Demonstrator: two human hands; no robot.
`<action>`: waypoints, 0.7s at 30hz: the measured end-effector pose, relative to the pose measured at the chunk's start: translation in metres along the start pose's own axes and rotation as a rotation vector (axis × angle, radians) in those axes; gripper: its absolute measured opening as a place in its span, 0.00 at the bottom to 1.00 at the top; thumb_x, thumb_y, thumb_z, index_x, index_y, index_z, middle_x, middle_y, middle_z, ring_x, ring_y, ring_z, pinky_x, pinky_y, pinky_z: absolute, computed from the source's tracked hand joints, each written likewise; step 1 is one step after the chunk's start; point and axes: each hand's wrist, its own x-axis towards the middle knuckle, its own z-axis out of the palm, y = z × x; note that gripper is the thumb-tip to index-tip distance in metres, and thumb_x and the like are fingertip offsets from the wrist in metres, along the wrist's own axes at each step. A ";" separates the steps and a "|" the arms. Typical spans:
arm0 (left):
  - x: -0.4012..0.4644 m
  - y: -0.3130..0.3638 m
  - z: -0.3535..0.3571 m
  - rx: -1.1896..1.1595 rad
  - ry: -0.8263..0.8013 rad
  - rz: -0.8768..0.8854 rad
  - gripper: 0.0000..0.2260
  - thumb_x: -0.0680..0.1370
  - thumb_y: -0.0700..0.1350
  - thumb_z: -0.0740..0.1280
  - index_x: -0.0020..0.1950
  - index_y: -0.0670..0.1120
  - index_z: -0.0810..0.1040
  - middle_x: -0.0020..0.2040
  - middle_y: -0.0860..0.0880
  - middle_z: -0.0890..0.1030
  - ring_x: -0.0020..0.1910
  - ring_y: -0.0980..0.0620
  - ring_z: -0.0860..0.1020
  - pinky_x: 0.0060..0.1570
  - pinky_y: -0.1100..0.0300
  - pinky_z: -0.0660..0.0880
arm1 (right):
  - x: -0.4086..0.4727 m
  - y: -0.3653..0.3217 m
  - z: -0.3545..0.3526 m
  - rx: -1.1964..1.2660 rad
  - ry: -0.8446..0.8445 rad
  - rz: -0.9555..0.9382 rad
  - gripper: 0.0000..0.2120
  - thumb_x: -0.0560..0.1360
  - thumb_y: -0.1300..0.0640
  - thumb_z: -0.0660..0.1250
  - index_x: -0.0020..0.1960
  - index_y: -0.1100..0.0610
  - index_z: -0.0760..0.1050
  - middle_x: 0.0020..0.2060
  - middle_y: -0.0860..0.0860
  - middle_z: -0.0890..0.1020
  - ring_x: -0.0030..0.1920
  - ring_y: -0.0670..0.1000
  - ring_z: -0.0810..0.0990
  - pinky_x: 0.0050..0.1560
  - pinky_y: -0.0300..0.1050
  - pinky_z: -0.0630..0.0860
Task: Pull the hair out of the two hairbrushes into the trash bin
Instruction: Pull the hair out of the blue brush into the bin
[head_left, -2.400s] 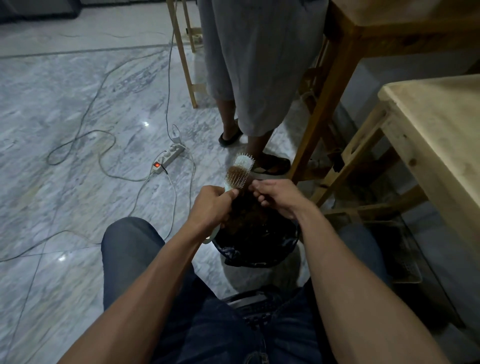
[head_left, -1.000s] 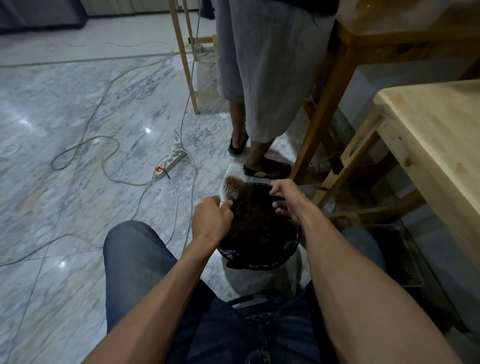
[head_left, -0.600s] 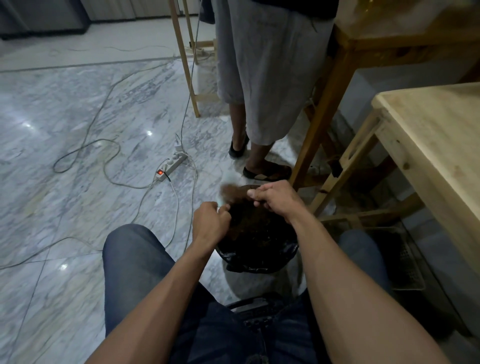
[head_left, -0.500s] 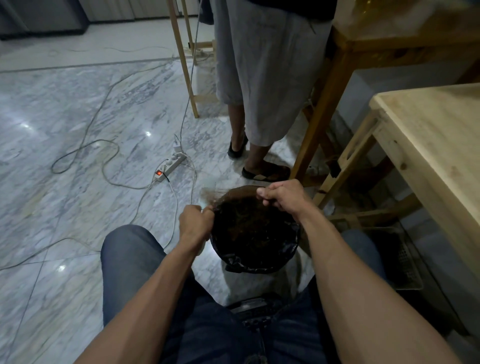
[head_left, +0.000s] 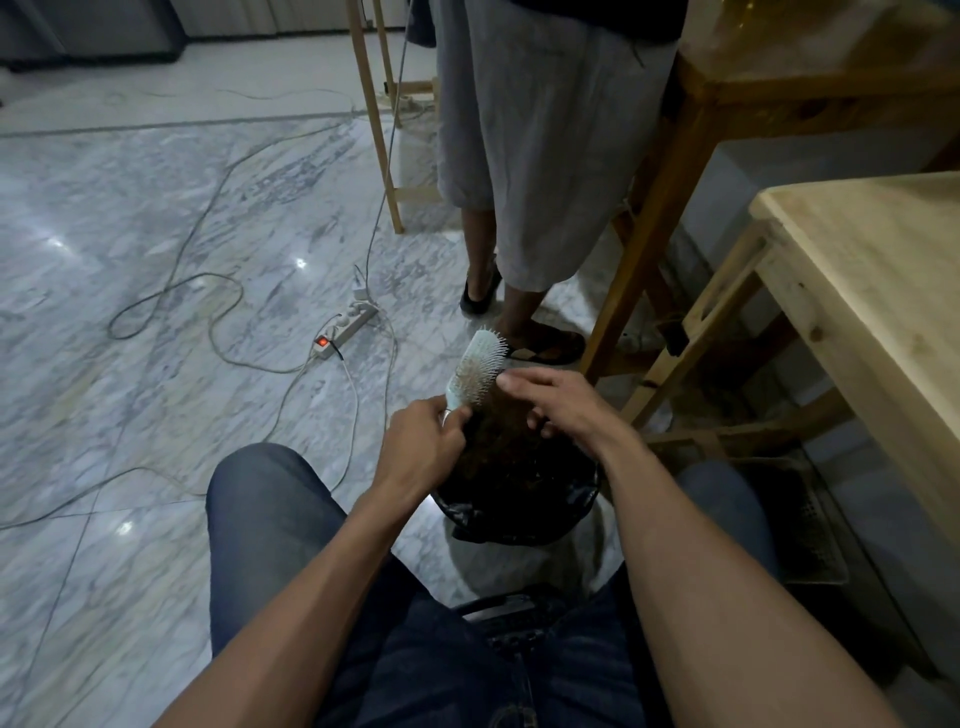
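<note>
A pale green hairbrush (head_left: 477, 364) with brown hair tangled in its lower bristles stands up over the trash bin. My left hand (head_left: 421, 434) is shut on its handle. My right hand (head_left: 553, 405) hovers beside the bristles with the fingers spread and loosely curled; a hanging clump of brown hair (head_left: 493, 415) lies between both hands. The black-lined trash bin (head_left: 524, 499) sits on the floor between my knees, full of dark hair. No second brush shows.
A person in a grey garment and sandals (head_left: 540, 343) stands just beyond the bin. Wooden tables (head_left: 857, 270) rise at the right. A power strip (head_left: 345, 330) and loose cables lie on the marble floor at left. A dark mesh crate (head_left: 795, 525) sits under the table.
The brush was lowered to the bin's rim and hidden behind my hands half a second ago; now my left hand has raised it upright again. My right hand's fingers have opened.
</note>
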 end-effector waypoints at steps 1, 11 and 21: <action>0.000 0.001 0.000 -0.012 -0.011 -0.006 0.19 0.80 0.50 0.66 0.30 0.48 0.70 0.24 0.50 0.70 0.24 0.50 0.69 0.29 0.54 0.64 | 0.001 0.001 0.002 -0.018 0.019 -0.017 0.09 0.72 0.47 0.78 0.49 0.51 0.87 0.36 0.47 0.84 0.28 0.46 0.72 0.28 0.37 0.67; 0.008 0.006 -0.009 -0.167 0.022 -0.062 0.18 0.77 0.54 0.66 0.34 0.43 0.69 0.29 0.43 0.66 0.26 0.48 0.67 0.32 0.52 0.66 | -0.002 0.014 -0.015 -0.268 0.222 0.102 0.07 0.78 0.52 0.72 0.51 0.52 0.87 0.40 0.46 0.83 0.43 0.47 0.81 0.42 0.41 0.72; -0.001 0.023 0.001 0.016 -0.034 0.051 0.19 0.81 0.47 0.67 0.30 0.52 0.68 0.25 0.52 0.68 0.26 0.54 0.68 0.27 0.61 0.60 | -0.002 -0.005 -0.008 0.072 -0.143 0.024 0.23 0.77 0.45 0.70 0.59 0.63 0.82 0.48 0.52 0.88 0.26 0.45 0.66 0.26 0.37 0.60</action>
